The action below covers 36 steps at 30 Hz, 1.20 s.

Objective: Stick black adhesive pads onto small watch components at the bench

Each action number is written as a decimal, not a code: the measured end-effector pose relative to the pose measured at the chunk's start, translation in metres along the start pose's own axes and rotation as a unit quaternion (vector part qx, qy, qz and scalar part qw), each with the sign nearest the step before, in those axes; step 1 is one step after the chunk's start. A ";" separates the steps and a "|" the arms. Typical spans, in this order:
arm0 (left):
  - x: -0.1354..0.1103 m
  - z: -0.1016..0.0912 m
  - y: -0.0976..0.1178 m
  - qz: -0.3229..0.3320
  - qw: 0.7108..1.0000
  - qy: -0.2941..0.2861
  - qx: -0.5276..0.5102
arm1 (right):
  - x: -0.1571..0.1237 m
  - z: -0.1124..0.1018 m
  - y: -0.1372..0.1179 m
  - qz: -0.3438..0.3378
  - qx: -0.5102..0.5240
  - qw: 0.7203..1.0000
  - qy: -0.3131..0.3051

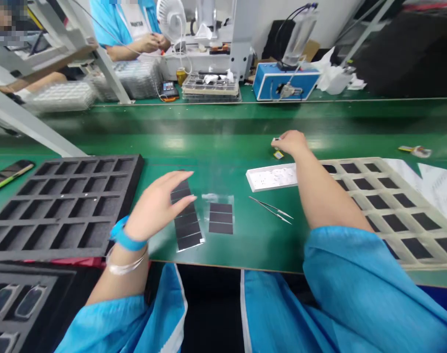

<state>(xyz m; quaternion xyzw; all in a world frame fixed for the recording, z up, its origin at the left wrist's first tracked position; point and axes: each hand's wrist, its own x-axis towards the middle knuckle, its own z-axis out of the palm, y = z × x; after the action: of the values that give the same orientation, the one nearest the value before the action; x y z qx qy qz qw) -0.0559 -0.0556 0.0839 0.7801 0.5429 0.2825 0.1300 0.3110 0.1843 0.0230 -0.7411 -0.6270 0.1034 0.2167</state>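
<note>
My left hand point(155, 203), with a blue band at the wrist, is open over a clear sheet of black rectangles point(188, 230). Its thumb and fingers are apart, with nothing between them. Beside that sheet lies a shorter sheet of black rectangles point(221, 219). My right hand point(292, 142) is closed in a pinch past the white tray point(273, 177). What its fingertips hold is too small to name. Just below them is a small yellow-labelled piece point(278, 154). Metal tweezers point(270, 209) lie on the green mat, in front of the white tray.
A black foam tray point(129, 196) stands at left, a cream tray point(387, 211) with black pieces at right. Another yellow-tipped part point(414, 150) lies far right. Behind are a blue box point(285, 82), a white fan point(170, 19) and a co-worker's hands point(153, 43).
</note>
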 end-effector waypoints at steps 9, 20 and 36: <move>0.037 0.097 -0.015 -0.062 0.897 -0.018 -0.438 | -0.186 0.017 -0.094 -0.120 0.494 0.849 -0.143; 0.031 0.098 -0.023 -0.204 0.717 -0.067 -0.664 | -0.204 0.040 -0.069 -0.225 0.256 0.938 -0.061; 0.033 0.105 -0.029 -0.130 0.765 -0.045 -0.629 | -0.222 0.036 -0.082 -0.289 0.383 0.877 -0.005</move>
<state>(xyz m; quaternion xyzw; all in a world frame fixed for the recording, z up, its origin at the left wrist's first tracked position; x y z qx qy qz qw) -0.0089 -0.0036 -0.0061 0.4573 0.3337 0.5054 0.6512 0.1800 -0.0153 0.0017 -0.3850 -0.7259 0.2719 0.5009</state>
